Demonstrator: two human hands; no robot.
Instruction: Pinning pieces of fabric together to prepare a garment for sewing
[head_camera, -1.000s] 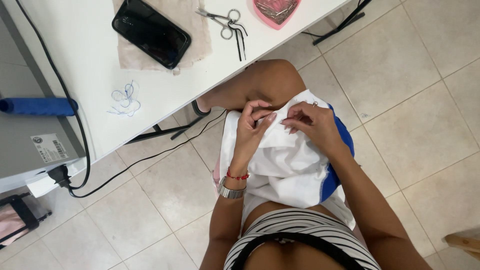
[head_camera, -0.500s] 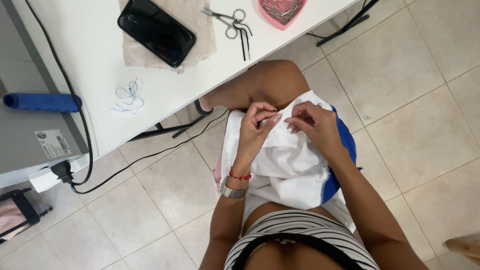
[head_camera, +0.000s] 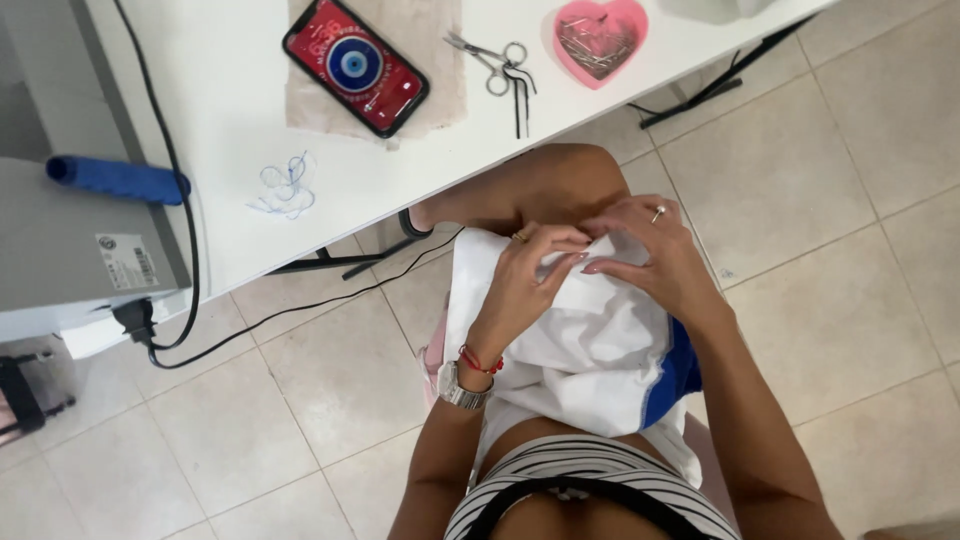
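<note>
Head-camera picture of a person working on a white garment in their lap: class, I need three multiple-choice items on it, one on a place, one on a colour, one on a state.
1. Where do the scissors lie?
A. on the floor tiles
B. on the white table, between the phone and the heart-shaped dish
C. in the lap

2. What colour is the heart-shaped dish?
A. pink
B. green
C. black

3. What state is the phone's screen in?
A. dark
B. face down
C. lit

Answers:
1. B, they rest on the tabletop between the two.
2. A, its rim and walls are pink.
3. C, it shows a red picture with a blue disc.

Both hands, left and right, pinch the white garment.
</note>
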